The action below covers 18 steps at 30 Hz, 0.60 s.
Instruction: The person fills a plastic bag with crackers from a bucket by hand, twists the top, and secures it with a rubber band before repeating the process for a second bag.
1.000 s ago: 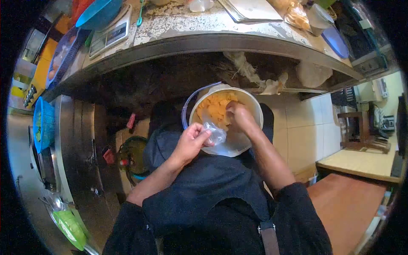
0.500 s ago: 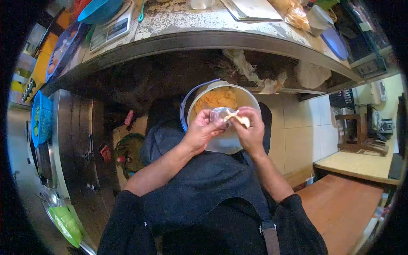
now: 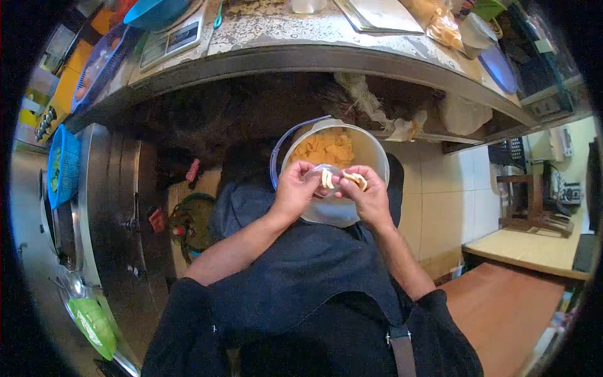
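Observation:
My left hand pinches a small clear plastic bag, with pale strip-like pieces showing at it. Close beside it, my right hand is closed on pale yellowish curled pieces, its fingertips at the bag's right side. Both hands are over the front part of a whitish plastic bucket held between the knees. Orange chips lie inside the bucket toward its far left.
A blue lid or rim shows at the bucket's left. Ahead, a worn counter carries a scale, papers and bagged food. A blue basket stands at left; a wooden bench is at right.
My hands have turned slightly, so the pale strips at the bag now show between the fingers. The right hand's fingertips have come nearer to the left. The view has shifted a little.

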Each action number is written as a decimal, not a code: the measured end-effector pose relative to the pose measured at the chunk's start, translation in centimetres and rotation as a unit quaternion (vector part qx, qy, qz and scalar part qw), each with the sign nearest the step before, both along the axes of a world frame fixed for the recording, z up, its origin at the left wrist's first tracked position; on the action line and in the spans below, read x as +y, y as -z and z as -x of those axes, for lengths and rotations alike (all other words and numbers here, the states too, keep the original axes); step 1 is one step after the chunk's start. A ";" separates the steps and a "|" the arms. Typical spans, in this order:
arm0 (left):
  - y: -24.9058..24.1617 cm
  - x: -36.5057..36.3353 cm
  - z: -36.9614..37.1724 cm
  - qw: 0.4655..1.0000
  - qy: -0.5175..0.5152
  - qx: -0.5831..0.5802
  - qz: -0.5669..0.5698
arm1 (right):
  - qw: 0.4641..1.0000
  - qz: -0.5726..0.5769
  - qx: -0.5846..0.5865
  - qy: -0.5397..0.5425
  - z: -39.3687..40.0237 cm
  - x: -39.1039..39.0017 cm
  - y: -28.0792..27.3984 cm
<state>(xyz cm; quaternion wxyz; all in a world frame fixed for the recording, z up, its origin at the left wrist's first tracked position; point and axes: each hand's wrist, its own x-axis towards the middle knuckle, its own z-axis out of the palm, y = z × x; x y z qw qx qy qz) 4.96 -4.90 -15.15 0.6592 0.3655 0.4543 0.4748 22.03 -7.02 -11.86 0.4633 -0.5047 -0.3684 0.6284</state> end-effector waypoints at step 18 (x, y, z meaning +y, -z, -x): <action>-0.9 -0.6 0.1 0.971 0.054 -0.177 0.153 | 0.980 0.016 -0.135 -0.143 0.4 1.2 -1.9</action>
